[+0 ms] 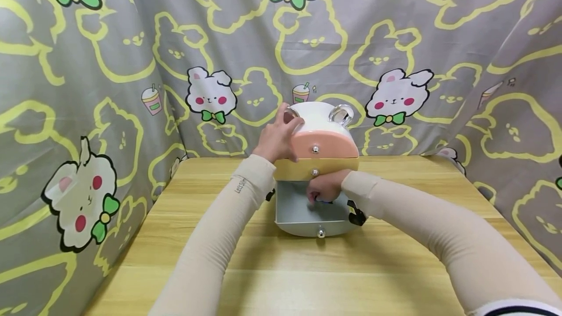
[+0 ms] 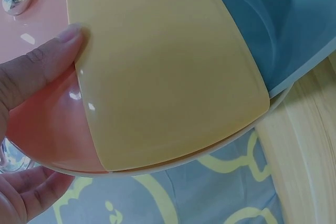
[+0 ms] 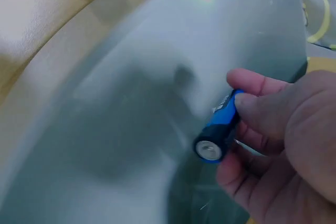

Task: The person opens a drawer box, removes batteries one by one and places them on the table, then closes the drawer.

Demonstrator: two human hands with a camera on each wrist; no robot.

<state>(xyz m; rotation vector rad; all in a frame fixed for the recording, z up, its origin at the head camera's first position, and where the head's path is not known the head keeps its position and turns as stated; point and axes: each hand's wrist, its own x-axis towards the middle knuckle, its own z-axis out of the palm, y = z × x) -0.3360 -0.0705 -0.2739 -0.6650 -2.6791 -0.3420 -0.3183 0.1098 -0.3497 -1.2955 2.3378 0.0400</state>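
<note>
A small drawer cabinet (image 1: 317,120) with a white top, silver ears and round silver knobs stands on the table. Its coral drawer (image 1: 331,145) and yellow drawer (image 1: 294,169) are closed, while the grey bottom drawer (image 1: 294,214) is pulled out. My left hand (image 1: 277,136) grips the cabinet's upper left side; in the left wrist view its thumb (image 2: 52,61) lies on the front, the other fingers round the side. Inside the grey drawer, my right hand (image 1: 327,187) pinches a blue and black battery (image 3: 221,124) between thumb and fingers, its flat end showing in the right wrist view.
The wooden table (image 1: 281,277) carries the cabinet near its back edge. A grey curtain (image 1: 246,38) with bunny prints hangs behind and along both sides. Dark wrist straps (image 1: 356,213) show beside the drawer.
</note>
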